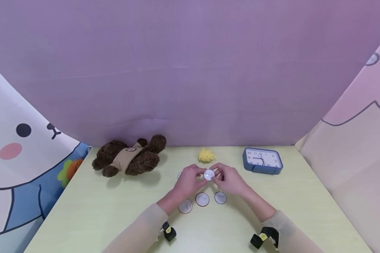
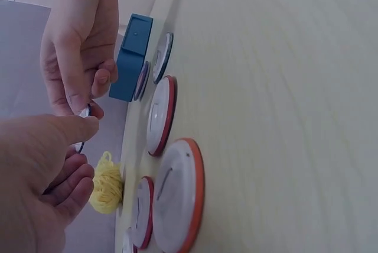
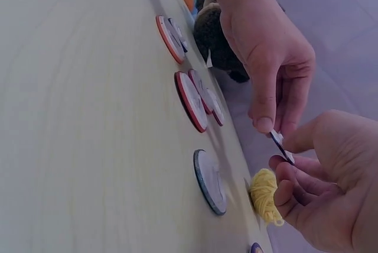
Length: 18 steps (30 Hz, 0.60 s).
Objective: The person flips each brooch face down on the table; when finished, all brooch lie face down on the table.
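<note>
Between my two hands, a small round white disc (image 1: 209,174) with a dark rim is held above the table. My left hand (image 1: 190,180) pinches its left side with thumb and fingers. From the other side my right hand (image 1: 228,180) pinches it too. Seen edge-on in the right wrist view, the disc (image 3: 282,145) looks thin. Below the hands lie larger round discs with white faces: one orange-rimmed (image 2: 177,197), one red-rimmed (image 2: 158,117) and one dark green-rimmed (image 2: 162,58). My left hand partly hides another disc (image 1: 179,174) in the head view.
A ball of yellow yarn (image 1: 206,155) sits just beyond the hands. At the back left a brown teddy bear (image 1: 130,158) in a beige shirt lies on its side. A blue clock (image 1: 263,161) stands at the back right. A purple cloth (image 1: 190,77) backs the pale table (image 1: 304,211).
</note>
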Each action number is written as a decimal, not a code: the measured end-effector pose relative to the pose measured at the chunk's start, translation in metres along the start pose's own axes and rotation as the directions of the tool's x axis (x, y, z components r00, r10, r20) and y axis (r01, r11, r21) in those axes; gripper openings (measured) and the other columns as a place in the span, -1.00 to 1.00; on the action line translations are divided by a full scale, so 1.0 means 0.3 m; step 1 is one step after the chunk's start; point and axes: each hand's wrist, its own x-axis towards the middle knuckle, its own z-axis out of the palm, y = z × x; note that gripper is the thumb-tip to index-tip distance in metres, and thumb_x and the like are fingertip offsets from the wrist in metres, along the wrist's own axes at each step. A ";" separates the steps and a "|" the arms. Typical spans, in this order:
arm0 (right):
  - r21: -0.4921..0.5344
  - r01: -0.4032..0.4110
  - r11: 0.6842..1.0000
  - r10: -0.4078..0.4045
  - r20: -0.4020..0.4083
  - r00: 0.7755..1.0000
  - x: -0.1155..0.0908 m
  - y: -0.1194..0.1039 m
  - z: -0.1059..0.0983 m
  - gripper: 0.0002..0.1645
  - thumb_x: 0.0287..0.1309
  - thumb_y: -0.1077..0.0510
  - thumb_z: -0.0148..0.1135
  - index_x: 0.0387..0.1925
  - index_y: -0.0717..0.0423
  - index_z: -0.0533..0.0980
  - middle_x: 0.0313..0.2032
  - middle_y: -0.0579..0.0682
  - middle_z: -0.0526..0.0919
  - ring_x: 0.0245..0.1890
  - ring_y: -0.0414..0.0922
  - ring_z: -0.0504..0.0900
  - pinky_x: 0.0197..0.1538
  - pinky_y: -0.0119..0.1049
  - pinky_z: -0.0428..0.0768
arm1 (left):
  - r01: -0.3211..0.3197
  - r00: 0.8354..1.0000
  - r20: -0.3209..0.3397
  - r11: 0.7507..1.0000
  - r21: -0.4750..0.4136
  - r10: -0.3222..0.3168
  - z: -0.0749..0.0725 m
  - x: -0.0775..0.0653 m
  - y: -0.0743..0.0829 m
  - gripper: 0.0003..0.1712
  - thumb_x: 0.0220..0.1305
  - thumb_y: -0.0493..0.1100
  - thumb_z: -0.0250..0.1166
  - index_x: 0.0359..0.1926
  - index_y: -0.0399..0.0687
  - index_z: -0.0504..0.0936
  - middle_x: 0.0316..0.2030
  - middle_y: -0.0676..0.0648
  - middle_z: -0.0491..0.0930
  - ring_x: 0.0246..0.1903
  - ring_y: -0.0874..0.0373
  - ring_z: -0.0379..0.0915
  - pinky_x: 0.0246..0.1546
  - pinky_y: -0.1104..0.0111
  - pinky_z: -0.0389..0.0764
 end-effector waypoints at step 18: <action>-0.199 0.072 0.977 -0.068 0.023 0.997 -0.016 0.008 0.080 -0.66 0.18 0.24 0.54 -0.01 0.15 0.69 -0.22 0.00 0.74 -0.42 -0.30 0.54 -0.32 -0.46 0.54 | 0.056 0.987 0.142 0.992 0.110 -0.071 0.003 -0.043 -0.029 -0.65 0.21 -0.13 0.59 0.01 -0.13 0.84 -0.21 -0.04 0.82 -0.19 0.13 0.63 0.00 0.21 0.63</action>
